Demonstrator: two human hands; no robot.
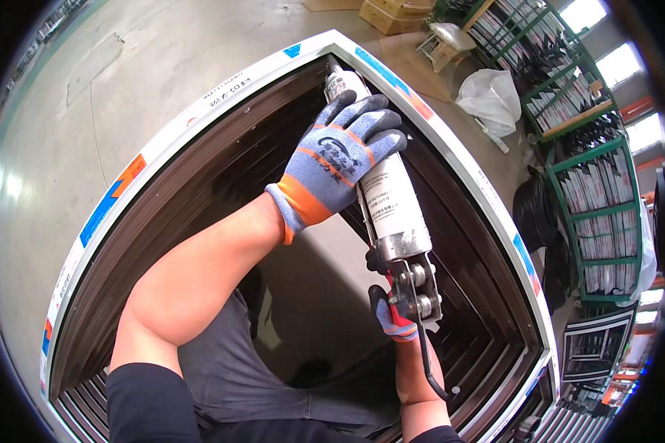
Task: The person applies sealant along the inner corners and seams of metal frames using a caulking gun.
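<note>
A caulking gun [410,277] holding a white sealant cartridge [393,196] points away from me, its nozzle end at the far inner corner of a stacked window frame [222,148]. My left hand [340,151], in a blue-grey glove with black fingertips and an orange cuff, is wrapped over the cartridge's front part. At the gun's rear, my right hand [391,314] grips beneath the metal mechanism and is mostly hidden by it. A bent black rod hangs back over my right forearm. The frame is dark brown inside, with white film and coloured labels on its top edge.
Green racks [602,221] packed with long profiles line the right side. Beyond the far corner stand a cardboard box [395,13] and a small stool [447,43]. White plastic sheeting [489,100] and black bags [536,210] lie right of the frame.
</note>
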